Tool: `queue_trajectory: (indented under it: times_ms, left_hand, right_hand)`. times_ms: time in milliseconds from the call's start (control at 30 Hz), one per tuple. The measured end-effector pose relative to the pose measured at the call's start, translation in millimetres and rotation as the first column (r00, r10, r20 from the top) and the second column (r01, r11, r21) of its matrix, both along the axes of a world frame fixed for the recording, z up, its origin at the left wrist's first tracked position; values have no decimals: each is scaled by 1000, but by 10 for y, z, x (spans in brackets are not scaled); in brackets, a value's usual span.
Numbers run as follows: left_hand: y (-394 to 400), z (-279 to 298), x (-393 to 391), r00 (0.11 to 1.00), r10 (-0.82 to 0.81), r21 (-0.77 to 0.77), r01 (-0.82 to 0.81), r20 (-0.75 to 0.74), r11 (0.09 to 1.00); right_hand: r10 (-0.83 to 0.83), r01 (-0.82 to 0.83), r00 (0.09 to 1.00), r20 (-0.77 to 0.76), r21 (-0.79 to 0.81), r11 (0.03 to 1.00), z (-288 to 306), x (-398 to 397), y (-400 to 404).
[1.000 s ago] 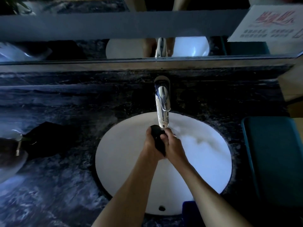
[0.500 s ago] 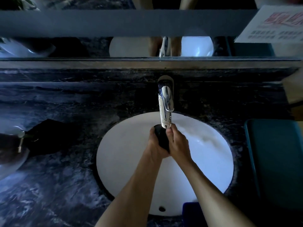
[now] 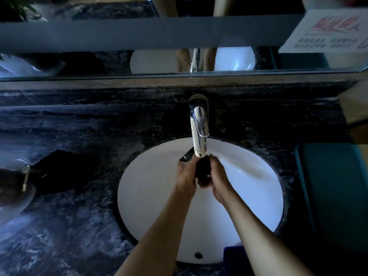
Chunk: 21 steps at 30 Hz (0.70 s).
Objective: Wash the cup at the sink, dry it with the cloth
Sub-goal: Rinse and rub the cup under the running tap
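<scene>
A small black cup (image 3: pixel 202 168) is held between both hands over the white round sink (image 3: pixel 151 196), right under the spout of the chrome tap (image 3: pixel 199 128). My left hand (image 3: pixel 186 174) wraps its left side. My right hand (image 3: pixel 216 176) wraps its right side and covers its lower part. A dark part of the cup, or something held with it, sticks out up-left past my left fingers. A dark cloth (image 3: pixel 59 170) lies folded on the marble counter to the left of the sink.
The dark marble counter (image 3: pixel 79 226) surrounds the sink. A teal tray (image 3: pixel 334 196) sits at the right edge. A glass bowl with a metal piece (image 3: pixel 14 186) is at the far left. A mirror (image 3: pixel 179 60) and a printed card (image 3: pixel 328 32) stand behind the tap.
Both hands with the cup have shifted slightly toward the tap spout. The cup has turned in my grip, so a dark part now juts up-left.
</scene>
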<state>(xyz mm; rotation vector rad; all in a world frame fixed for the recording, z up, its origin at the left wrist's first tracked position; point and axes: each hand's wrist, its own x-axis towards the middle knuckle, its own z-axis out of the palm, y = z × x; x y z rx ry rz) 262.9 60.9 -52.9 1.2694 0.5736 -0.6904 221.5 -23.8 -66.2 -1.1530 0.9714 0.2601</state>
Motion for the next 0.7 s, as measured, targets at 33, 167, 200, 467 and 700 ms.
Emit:
queue_trajectory:
  times_ms: [33,167,200,467,700]
  left_hand:
    - [40,2,8,999,-38,-26,38,21,999]
    - [127,26,-36,989,-81,-66,89,120,994]
    - [154,0,-73,978,-110,-31,117,177,993]
    - [334,-33,-94,884,-248,110,222,396,969]
    - [415,-74,-69,829,-408,223,345,384,912]
  right_hand:
    - [-43,47,999,-32,113,992,4,-24,-16]
    - [13,-9,999,-46,94,995,15,-49,-34]
    - [52,-51,998,-35,52,997,18,-42,-31]
    - [123,-155,980,156,214,964,37,-134,-160]
    - [-36,-19,970,241,220,975,82,-137,-163]
